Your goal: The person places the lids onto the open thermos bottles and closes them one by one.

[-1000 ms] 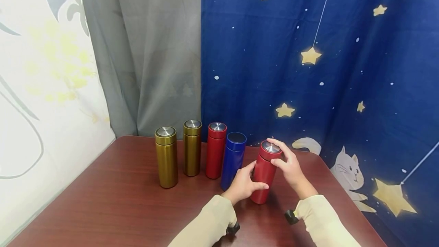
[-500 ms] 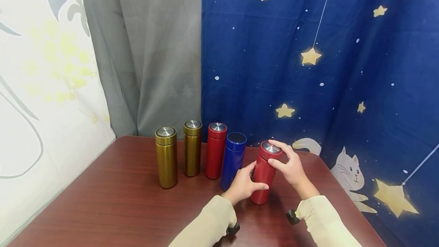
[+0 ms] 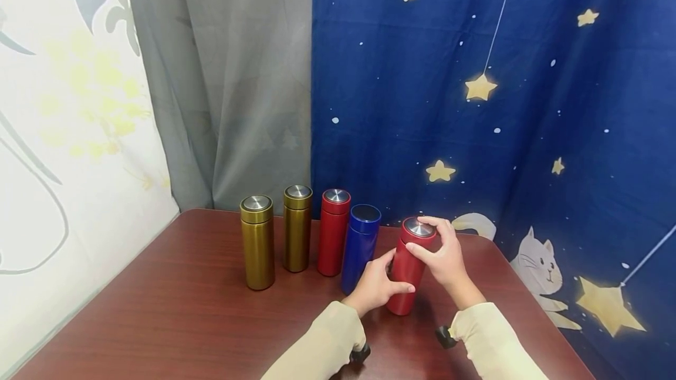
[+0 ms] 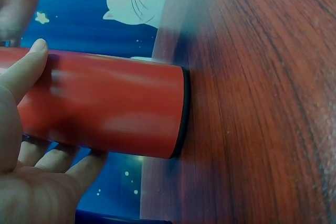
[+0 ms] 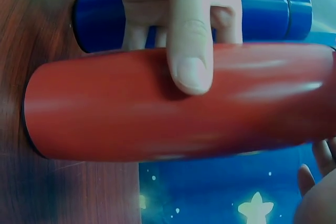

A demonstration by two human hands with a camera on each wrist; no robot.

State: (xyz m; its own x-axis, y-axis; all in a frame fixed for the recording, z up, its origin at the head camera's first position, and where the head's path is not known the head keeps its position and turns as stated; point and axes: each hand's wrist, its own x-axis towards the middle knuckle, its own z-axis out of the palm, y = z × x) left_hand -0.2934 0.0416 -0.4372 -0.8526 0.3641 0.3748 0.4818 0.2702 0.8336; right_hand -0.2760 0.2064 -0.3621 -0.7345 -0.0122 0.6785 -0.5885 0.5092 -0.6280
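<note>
A red thermos flask [image 3: 408, 268] with a silver-topped lid [image 3: 418, 228] stands at the right of the row, tilted slightly in the head view. My left hand [image 3: 374, 287] grips its body, thumb in front and fingers behind. In the right wrist view the left thumb [image 5: 191, 61] lies across the red side. Around the lid curl the thumb and fingers of my right hand [image 3: 448, 258]. The flask's black base [image 4: 184, 111] is right at the tabletop in the left wrist view. Just left of the left hand, a blue thermos flask [image 3: 360, 248] stands partly hidden.
Farther left on the dark red wooden table [image 3: 174, 309] stand another red flask [image 3: 331, 239] and two gold flasks, one at the back [image 3: 297, 236] and one nearer [image 3: 259, 251]. Grey [image 3: 253, 75] and blue star-patterned curtains [image 3: 391, 104] hang behind.
My right hand has turned around the lid, its thumb sliding left across the lid's front. The left hand keeps its grip, and the flask stays in place.
</note>
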